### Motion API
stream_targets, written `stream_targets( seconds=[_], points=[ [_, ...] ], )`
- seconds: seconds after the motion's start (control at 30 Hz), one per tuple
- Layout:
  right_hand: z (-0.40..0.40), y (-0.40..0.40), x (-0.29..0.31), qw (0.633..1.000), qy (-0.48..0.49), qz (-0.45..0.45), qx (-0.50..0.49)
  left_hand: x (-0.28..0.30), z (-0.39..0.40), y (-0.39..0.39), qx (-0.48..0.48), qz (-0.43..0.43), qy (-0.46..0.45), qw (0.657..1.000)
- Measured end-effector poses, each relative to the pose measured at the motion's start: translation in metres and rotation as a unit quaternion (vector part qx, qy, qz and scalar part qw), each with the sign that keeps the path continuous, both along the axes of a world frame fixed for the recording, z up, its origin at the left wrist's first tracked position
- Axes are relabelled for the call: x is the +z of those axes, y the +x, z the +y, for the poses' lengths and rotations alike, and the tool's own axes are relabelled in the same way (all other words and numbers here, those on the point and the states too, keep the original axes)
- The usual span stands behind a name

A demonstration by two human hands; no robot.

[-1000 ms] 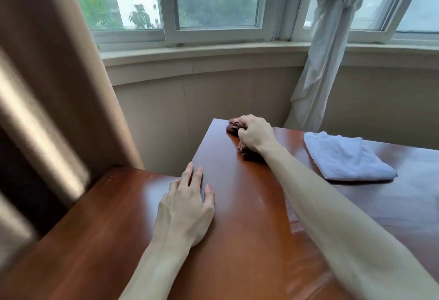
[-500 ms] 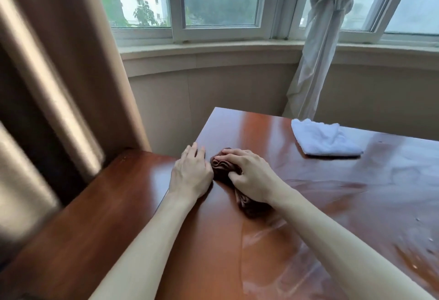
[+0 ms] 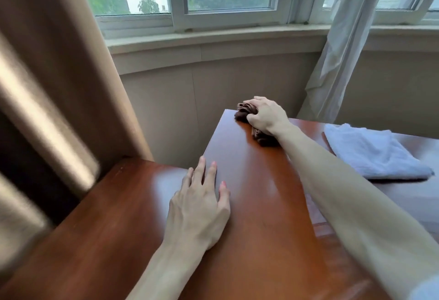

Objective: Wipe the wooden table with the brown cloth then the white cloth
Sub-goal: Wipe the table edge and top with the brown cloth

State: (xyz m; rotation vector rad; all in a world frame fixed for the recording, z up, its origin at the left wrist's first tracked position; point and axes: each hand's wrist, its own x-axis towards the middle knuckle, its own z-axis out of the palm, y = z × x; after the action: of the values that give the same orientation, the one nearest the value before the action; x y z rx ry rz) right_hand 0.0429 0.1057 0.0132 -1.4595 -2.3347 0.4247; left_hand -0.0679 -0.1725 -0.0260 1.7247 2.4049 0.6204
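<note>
Right hand [image 3: 264, 115] closed on bunched brown cloth [image 3: 247, 113], pressed to the table [image 3: 261, 193] at its far left corner. Left hand [image 3: 199, 207] flat on the wood, fingers slightly spread, holding nothing. White cloth [image 3: 373, 151] lies folded to the right, untouched. Judgement: both cloths soft, light and limp; best gripped as a wad under the palm. Polished top looks slick. No labels or writing legible.

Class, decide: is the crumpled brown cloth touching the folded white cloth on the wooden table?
Apart. The head view shows bare table between the crumpled brown cloth and the folded white cloth.
</note>
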Motion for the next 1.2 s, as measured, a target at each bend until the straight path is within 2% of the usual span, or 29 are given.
stream_targets(
  seconds=[0.13,0.43,0.6,0.77,1.07,1.2],
  points=[
    [-0.034,0.003,0.0,1.0,0.017,-0.001,0.014,0.004,-0.002,0.001,-0.003,-0.008,-0.005,1.0],
    [-0.223,0.049,-0.008,0.995,0.023,0.027,0.09,0.012,-0.009,0.004,-0.002,-0.005,-0.016,1.0],
    [-0.265,0.068,-0.009,0.995,0.013,0.03,0.092,0.013,-0.014,0.004,-0.031,0.007,-0.009,0.999],
    [-0.219,0.056,-0.003,0.998,0.004,0.03,0.056,0.009,-0.013,0.006,-0.032,0.021,0.015,0.999],
    [-0.016,0.004,-0.009,0.998,0.008,0.028,-0.051,0.002,-0.001,0.002,0.001,0.003,0.003,1.0],
    [-0.003,-0.006,-0.006,0.998,0.006,0.024,-0.064,0.002,0.0,0.001,0.003,-0.01,0.003,1.0]
  ],
)
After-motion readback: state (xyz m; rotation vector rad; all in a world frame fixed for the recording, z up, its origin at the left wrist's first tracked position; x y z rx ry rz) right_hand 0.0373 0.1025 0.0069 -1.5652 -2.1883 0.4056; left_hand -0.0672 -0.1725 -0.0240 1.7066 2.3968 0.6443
